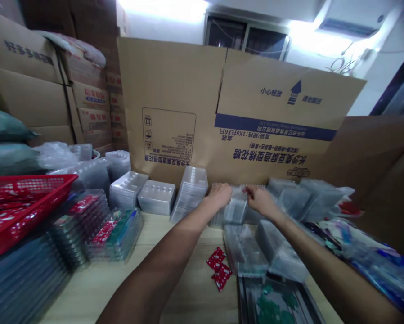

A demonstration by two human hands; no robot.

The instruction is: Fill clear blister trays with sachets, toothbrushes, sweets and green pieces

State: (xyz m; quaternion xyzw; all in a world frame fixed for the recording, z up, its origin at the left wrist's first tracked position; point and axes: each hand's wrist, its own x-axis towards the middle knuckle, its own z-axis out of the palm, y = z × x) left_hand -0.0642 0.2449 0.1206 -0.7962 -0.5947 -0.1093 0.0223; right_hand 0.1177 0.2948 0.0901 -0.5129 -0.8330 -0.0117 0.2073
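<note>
My left hand (220,195) and my right hand (261,201) are close together at the far edge of the wooden table (195,288). Their fingers curl over a stack of transparent plastic blister trays (235,209) from either side. More stacks of the same kind of tray stand on both sides of my hands, including one (190,193) just left of my left hand and one (289,200) just right of my right hand. Two loose trays (244,249) lie below the stack, nearer me.
A flattened printed cardboard box (175,112) stands upright behind the trays. At left are a red plastic basket (20,207) and tall tray stacks. Two small red sachets (218,265) lie on the table. A dark tray with green items (272,301) sits at the near edge.
</note>
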